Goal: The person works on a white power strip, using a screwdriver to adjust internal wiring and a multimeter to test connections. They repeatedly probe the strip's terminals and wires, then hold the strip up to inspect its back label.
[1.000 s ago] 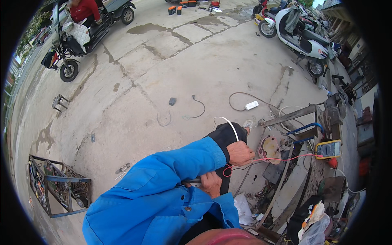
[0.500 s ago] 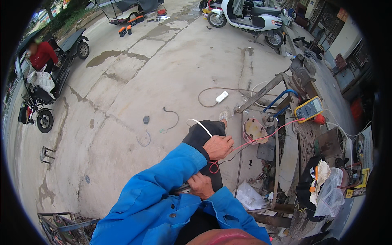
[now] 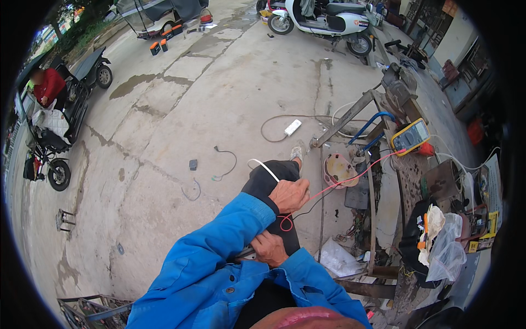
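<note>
My left hand (image 3: 289, 196) is closed above my dark trouser leg, with a white cable (image 3: 263, 168) coming out of its upper side. A red test lead (image 3: 356, 177) and a thin black lead (image 3: 315, 204) run to this hand from the yellow multimeter (image 3: 411, 137) on the right. The red lead loops just below the hand; the lead tips are hidden. Lower, near my jacket, my right hand (image 3: 269, 249) is closed with curled fingers. Beside it a grey piece (image 3: 245, 253) partly shows, and what the fingers hold cannot be made out.
A workbench frame with a vise (image 3: 399, 82) stands at right, a pinkish basin (image 3: 339, 170) beneath. Plastic bags (image 3: 446, 247) lie lower right. On the concrete are a white power strip (image 3: 293, 128), short cables (image 3: 224, 170) and a small stool (image 3: 64, 220). A person sits on a three-wheeler (image 3: 71, 109); a white scooter (image 3: 329, 22) is parked behind.
The whole view has shifted slightly. Both hands keep nearly the same pose and place. The seated person at left has bent and moved an arm.
</note>
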### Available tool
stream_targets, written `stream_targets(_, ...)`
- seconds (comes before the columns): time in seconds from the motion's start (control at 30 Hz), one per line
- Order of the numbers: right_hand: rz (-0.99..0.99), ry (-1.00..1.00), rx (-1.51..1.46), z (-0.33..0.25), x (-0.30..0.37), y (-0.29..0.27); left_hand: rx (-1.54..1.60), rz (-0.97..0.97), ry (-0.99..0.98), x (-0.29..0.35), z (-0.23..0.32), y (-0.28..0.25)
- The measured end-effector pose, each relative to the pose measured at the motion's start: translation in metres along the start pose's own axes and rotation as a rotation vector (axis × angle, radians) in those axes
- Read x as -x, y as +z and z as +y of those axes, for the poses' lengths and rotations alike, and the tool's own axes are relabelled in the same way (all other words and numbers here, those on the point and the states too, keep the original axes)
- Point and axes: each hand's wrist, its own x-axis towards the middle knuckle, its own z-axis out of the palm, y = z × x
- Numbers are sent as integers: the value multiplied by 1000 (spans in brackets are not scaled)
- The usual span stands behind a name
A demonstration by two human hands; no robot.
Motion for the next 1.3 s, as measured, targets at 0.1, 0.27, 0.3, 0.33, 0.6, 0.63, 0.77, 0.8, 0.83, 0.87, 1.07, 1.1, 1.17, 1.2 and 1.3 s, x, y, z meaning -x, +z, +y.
stream_targets(0.1,-5,-1,6,1,0,2,45,43,9,0,1,-4)
stream_targets(0.27,-40,-8,29,3,1,4,88,135,87,0,-2,-6)
stream_targets(0.3,-40,9,51,3,2,4,79,133,122,0,-3,-5)
stream_targets(0.33,-50,9,42,3,3,4,67,155,130,2,-5,-5)
stream_targets(0.6,-29,-65,136,9,15,28,-50,161,148,9,-14,12)
stream_targets(0.63,-46,-63,141,10,19,28,-36,86,129,8,-16,15)
stream_targets(0.77,-74,-40,125,14,24,29,-33,105,77,9,-19,24)
stream_targets(0.8,-56,-58,122,15,24,30,-62,168,79,9,-19,25)
stream_targets(0.83,-59,-66,120,16,24,30,-89,218,79,10,-19,26)
stream_targets(0.87,-84,-57,125,18,24,31,-145,257,87,10,-19,26)
stream_targets(1.07,5,-249,243,31,20,40,-263,186,68,12,-18,21)
stream_targets(1.1,57,-262,228,31,19,40,-247,195,65,12,-19,20)
stream_targets(1.17,43,-220,218,26,17,40,-191,172,57,12,-20,15)
stream_targets(1.2,51,-196,202,23,14,40,-144,180,36,12,-21,11)
stream_targets(1.3,-25,-166,115,16,7,30,5,190,9,18,-27,-5)
